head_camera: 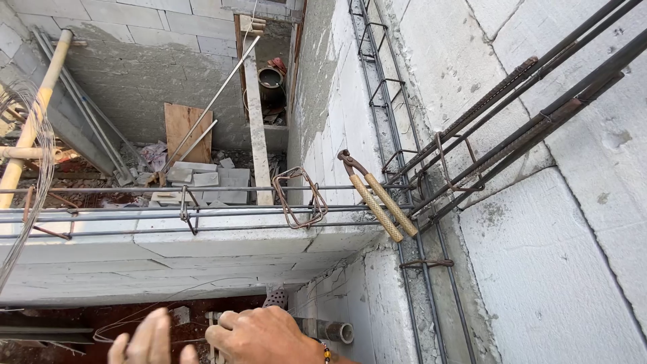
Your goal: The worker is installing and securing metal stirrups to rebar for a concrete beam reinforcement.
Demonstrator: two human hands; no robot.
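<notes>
My right hand [263, 335] is at the bottom edge with its fingers curled around a grey pipe-like piece [336, 331]; a beaded band shows at the wrist. To its left my left hand [145, 342] is raised with fingers apart, holding nothing, close to a thin loose wire [128, 328]. Above both hands, on top of the block wall, pincers with yellow handles [377, 197] rest on the horizontal rebars [135, 216]. A bent rusty stirrup [300, 199] hangs tilted around those bars just left of the pincers.
A rebar cage [512, 128] runs diagonally up to the right over the grey block wall [539, 269]. More stirrups [187, 214] sit on the bars. A wire coil [27, 182] and a bamboo pole [30, 121] are at left. Boards and rubble lie far below.
</notes>
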